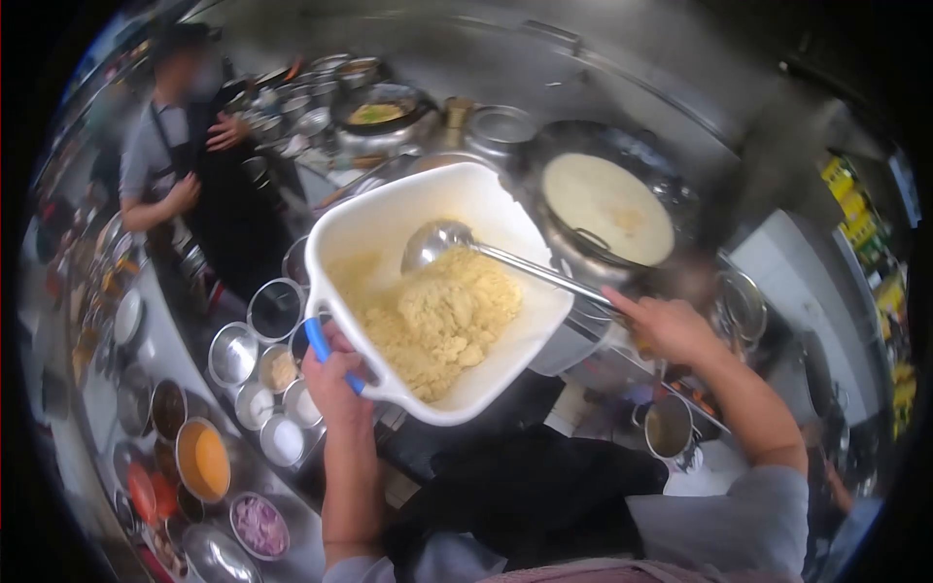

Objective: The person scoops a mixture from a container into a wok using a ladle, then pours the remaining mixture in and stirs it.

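Note:
My left hand (340, 374) is closed around the blue-gripped handle of a white plastic tub (457, 185), which is held up and tilted. Inside lies a lumpy, pale yellow mash (452, 311). In my right hand (663, 325) is the long handle of a metal ladle (434, 243). The ladle's bowl rests in the tub against the mash, near the far wall. Beyond the tub, to the right, a large wok (607, 209) holds a creamy off-white liquid with a tan patch floating in it.
A person (199, 146) in a dark apron stands at the left. Metal bowls of ingredients fill the left counter, including orange liquid (202, 460) and chopped purple onion (259, 526). A second wok (381, 112) with food sits at the back. A metal pot (669, 428) stands at lower right.

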`<act>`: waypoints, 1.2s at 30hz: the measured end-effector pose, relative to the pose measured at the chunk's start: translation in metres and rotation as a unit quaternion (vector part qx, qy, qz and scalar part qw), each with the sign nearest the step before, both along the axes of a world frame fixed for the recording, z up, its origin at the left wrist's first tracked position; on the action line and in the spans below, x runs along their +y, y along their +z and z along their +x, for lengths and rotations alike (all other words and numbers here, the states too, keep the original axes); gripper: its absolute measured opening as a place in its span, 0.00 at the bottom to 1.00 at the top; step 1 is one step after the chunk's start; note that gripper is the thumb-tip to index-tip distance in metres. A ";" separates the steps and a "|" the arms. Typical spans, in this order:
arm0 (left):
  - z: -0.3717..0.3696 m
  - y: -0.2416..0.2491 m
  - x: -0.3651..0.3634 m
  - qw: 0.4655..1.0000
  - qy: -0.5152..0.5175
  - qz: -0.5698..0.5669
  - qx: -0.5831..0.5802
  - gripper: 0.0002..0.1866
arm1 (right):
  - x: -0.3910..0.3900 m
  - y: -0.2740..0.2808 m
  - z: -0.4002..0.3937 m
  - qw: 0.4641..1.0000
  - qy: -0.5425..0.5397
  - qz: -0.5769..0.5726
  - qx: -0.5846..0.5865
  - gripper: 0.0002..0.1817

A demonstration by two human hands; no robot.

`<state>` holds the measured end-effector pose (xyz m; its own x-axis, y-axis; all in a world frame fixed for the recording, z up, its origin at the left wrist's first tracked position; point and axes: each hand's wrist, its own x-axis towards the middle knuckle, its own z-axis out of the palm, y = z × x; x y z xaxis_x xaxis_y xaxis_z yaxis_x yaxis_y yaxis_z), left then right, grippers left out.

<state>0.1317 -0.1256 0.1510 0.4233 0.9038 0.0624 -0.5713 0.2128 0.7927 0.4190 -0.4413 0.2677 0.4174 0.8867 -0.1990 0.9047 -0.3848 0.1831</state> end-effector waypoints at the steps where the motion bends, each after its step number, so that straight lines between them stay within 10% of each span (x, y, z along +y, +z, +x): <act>1: 0.004 -0.003 0.000 1.000 -0.019 0.000 0.020 0.27 | -0.002 -0.005 -0.004 1.000 -0.027 -0.005 -0.004 0.47; 14: 0.059 -0.013 -0.067 0.994 -0.056 -0.022 0.090 0.25 | -0.096 -0.024 -0.074 0.904 -0.269 -0.130 0.308 0.44; 17: 0.062 -0.034 -0.094 0.992 -0.051 -0.038 0.113 0.24 | -0.123 -0.026 -0.069 0.723 -0.414 -0.127 0.539 0.42; 25: 0.065 -0.058 -0.171 0.988 -0.015 -0.007 0.151 0.24 | -0.202 -0.087 -0.023 0.580 -0.307 -0.106 0.747 0.43; 31: 0.066 -0.042 -0.213 0.989 0.079 -0.025 0.126 0.22 | -0.232 -0.092 0.029 0.327 -0.343 0.009 0.880 0.42; 36: 0.099 0.001 -0.228 0.987 0.150 -0.032 0.056 0.19 | -0.234 -0.071 0.044 0.242 -0.266 0.083 0.929 0.35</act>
